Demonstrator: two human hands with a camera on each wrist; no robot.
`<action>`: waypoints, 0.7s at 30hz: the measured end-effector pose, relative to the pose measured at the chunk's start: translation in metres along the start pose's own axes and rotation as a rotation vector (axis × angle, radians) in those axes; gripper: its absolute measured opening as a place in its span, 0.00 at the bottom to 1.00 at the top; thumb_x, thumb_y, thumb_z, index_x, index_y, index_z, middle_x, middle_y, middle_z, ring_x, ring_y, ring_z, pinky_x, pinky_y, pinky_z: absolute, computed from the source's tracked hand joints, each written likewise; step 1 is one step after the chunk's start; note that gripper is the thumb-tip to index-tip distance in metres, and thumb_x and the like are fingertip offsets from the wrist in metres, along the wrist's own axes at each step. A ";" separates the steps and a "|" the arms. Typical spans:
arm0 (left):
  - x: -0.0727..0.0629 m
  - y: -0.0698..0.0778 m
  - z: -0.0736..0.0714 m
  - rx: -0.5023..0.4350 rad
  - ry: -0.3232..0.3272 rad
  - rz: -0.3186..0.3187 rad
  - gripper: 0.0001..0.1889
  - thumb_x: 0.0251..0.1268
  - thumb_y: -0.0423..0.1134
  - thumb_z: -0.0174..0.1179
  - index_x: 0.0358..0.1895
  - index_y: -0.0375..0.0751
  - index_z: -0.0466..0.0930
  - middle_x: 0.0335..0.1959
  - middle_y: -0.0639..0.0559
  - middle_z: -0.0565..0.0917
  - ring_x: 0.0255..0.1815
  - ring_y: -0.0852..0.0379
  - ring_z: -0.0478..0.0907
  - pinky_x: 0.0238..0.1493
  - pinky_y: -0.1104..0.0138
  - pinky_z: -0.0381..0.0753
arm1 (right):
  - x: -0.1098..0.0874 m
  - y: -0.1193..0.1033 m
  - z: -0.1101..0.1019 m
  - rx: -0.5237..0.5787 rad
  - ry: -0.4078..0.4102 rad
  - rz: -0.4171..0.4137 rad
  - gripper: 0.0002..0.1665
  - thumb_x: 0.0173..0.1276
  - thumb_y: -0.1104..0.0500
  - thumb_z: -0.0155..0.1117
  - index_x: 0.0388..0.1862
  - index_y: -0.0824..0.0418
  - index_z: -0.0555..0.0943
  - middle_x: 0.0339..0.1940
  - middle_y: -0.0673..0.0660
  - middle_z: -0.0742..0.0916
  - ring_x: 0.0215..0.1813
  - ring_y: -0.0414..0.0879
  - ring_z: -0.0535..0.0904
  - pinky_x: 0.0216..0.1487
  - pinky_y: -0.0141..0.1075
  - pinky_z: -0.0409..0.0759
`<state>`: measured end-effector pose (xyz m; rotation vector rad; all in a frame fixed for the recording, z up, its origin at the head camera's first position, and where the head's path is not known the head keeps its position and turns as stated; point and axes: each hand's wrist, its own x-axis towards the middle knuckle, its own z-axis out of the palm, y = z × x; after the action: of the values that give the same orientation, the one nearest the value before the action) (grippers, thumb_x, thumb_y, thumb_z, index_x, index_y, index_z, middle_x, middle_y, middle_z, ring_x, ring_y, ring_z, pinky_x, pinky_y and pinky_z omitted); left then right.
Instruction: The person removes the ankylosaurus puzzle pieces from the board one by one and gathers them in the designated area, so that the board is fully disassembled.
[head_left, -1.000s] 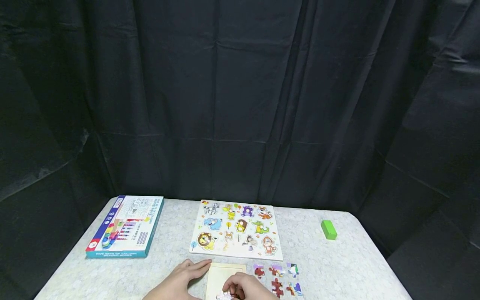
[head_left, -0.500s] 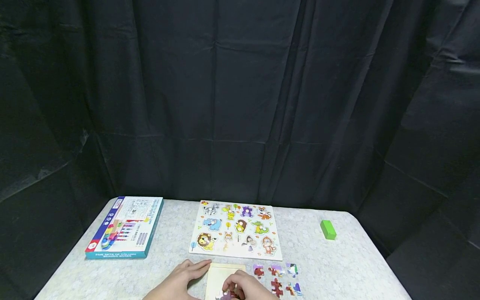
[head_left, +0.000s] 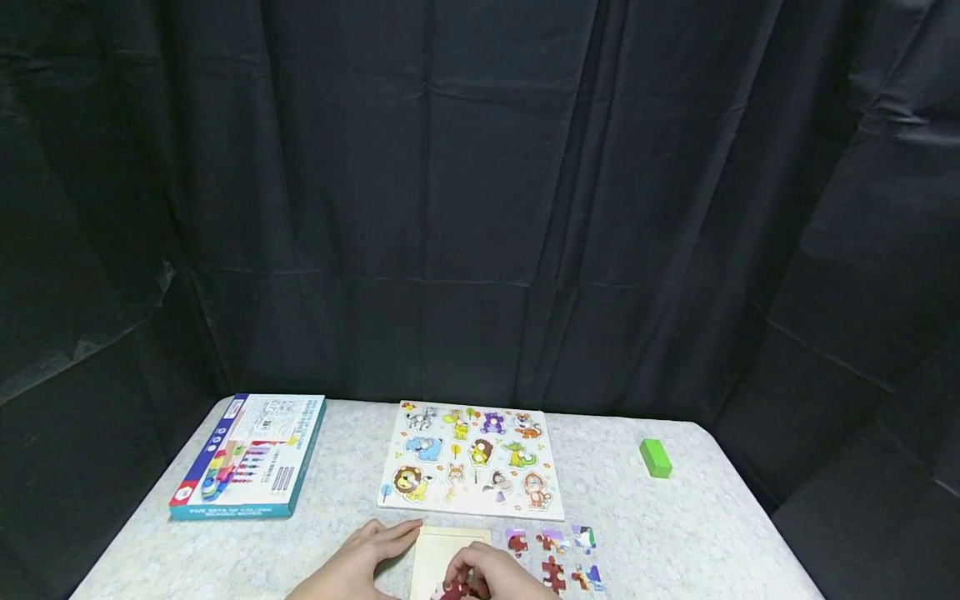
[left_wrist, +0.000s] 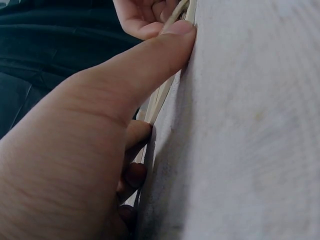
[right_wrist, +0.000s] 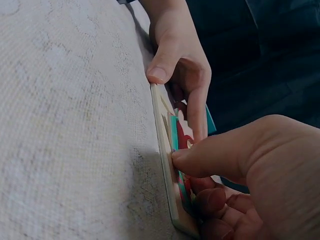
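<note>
Low in the head view lies a pale wooden puzzle tray (head_left: 435, 554), its near part cut off by the frame. My left hand (head_left: 356, 562) braces its left side, index finger stretched to the far left corner. In the left wrist view the left thumb (left_wrist: 155, 52) presses the tray's edge. Over the tray, my right hand (head_left: 498, 571) pinches a dark red jigsaw piece (head_left: 453, 592) between curled fingers and thumb. Teal and red puzzle parts (right_wrist: 181, 132) show at that thumb in the right wrist view. Several loose jigsaw pieces (head_left: 553, 575) lie right of the tray.
Behind the tray lies a white animal puzzle board (head_left: 480, 507). A flat toy box (head_left: 258, 458) is at the back left, and a green block (head_left: 656, 459) at the right. A black curtain (head_left: 480, 208) hangs behind the table and along both sides.
The piece in my right fingers has turned from a whitish look to dark red. My left hand and the loose pieces have stayed in place.
</note>
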<state>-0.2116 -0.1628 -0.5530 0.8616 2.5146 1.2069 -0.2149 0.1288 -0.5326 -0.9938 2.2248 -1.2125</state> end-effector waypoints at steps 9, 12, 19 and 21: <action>0.001 -0.004 0.001 0.006 0.000 -0.007 0.51 0.51 0.61 0.82 0.77 0.42 0.74 0.80 0.52 0.71 0.43 0.70 0.63 0.43 0.72 0.67 | 0.002 0.001 0.000 -0.031 0.007 0.014 0.11 0.67 0.63 0.76 0.45 0.65 0.86 0.35 0.36 0.77 0.31 0.26 0.68 0.37 0.25 0.72; 0.001 -0.004 0.001 0.004 -0.002 -0.016 0.50 0.51 0.61 0.82 0.77 0.42 0.74 0.80 0.52 0.71 0.43 0.69 0.63 0.43 0.71 0.67 | 0.003 0.001 0.000 -0.075 0.006 -0.004 0.11 0.67 0.64 0.75 0.46 0.65 0.86 0.36 0.38 0.79 0.31 0.25 0.67 0.36 0.24 0.73; 0.002 -0.006 0.002 -0.011 0.000 -0.030 0.51 0.50 0.61 0.82 0.77 0.42 0.75 0.80 0.54 0.71 0.43 0.69 0.63 0.43 0.71 0.68 | 0.004 -0.006 0.001 -0.175 0.010 -0.026 0.08 0.68 0.65 0.74 0.44 0.66 0.88 0.35 0.45 0.81 0.30 0.24 0.67 0.35 0.24 0.73; 0.002 -0.005 0.002 -0.014 -0.003 -0.035 0.50 0.50 0.61 0.82 0.77 0.42 0.75 0.80 0.55 0.71 0.43 0.69 0.63 0.43 0.71 0.68 | 0.004 -0.006 0.001 -0.183 0.008 -0.029 0.07 0.68 0.65 0.74 0.43 0.66 0.88 0.34 0.45 0.80 0.31 0.24 0.66 0.35 0.23 0.73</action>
<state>-0.2147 -0.1630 -0.5582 0.8112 2.5054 1.2104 -0.2144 0.1231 -0.5278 -1.0948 2.3680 -1.0406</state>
